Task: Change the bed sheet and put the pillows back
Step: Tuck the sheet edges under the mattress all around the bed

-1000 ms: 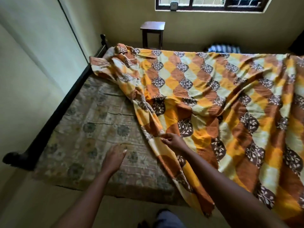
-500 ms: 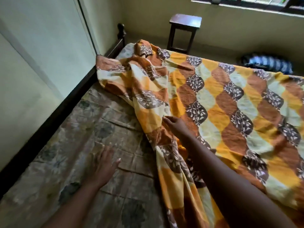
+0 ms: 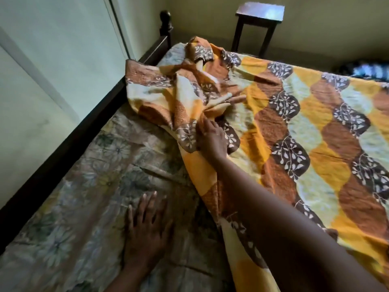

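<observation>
Sheet in orange, yellow and brown waves covers the right part of the mattress and lies bunched in folds toward the far left corner, beside the dark bed frame. The right hand rests on the bunched edge with its fingers close together; whether they pinch the cloth I cannot tell. The left hand lies flat on the bare floral mattress, fingers spread. 1 dark stool stands beyond the bed.
</observation>
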The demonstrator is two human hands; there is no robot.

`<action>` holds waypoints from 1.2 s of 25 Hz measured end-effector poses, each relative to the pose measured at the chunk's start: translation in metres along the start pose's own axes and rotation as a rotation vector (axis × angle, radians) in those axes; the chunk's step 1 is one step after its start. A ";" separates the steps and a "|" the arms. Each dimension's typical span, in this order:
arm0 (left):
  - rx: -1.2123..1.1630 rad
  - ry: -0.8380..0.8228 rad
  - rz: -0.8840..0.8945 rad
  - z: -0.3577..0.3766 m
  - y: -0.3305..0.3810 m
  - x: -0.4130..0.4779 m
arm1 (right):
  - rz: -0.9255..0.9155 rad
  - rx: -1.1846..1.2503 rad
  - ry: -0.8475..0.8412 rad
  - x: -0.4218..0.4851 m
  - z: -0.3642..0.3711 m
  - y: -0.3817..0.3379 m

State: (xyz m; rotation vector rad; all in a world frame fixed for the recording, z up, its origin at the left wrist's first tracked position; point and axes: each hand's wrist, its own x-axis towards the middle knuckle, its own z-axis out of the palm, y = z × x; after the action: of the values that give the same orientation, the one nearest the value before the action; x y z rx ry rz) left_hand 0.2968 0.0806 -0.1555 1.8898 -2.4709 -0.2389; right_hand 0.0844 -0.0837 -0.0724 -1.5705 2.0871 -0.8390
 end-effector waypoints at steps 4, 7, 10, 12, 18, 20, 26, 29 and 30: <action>-0.708 0.201 -0.297 -0.028 -0.002 0.011 | -0.683 -0.350 -0.422 -0.042 0.030 -0.041; -1.563 0.198 -0.677 -0.063 -0.036 0.038 | -0.939 -0.452 -0.611 -0.076 0.055 -0.061; -1.289 0.059 -0.743 -0.093 -0.055 0.069 | -0.853 -0.405 -0.719 -0.105 0.065 -0.064; -1.024 0.061 -0.659 -0.106 -0.054 0.092 | -0.726 -0.171 -0.572 -0.119 0.058 -0.065; -1.045 0.234 -0.851 -0.129 -0.080 0.105 | 0.472 0.649 -0.229 -0.093 0.048 -0.098; -1.149 0.185 -0.878 -0.128 -0.092 0.088 | 0.523 0.694 -0.298 -0.076 0.066 -0.125; -1.393 0.101 -0.873 -0.121 -0.162 0.043 | -0.056 0.187 -0.645 -0.074 0.138 -0.262; -1.618 0.084 -0.898 -0.138 -0.182 0.019 | -0.126 0.178 -0.812 -0.101 0.153 -0.288; -1.653 0.105 -0.919 -0.146 -0.183 0.013 | -0.122 0.230 -0.724 -0.108 0.149 -0.286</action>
State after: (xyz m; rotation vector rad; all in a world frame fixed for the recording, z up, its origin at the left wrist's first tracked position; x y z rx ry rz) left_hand 0.4843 0.0057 -0.0373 1.6421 -0.4199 -1.4467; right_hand 0.4157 -0.0690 0.0039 -1.5735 1.3457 -0.4254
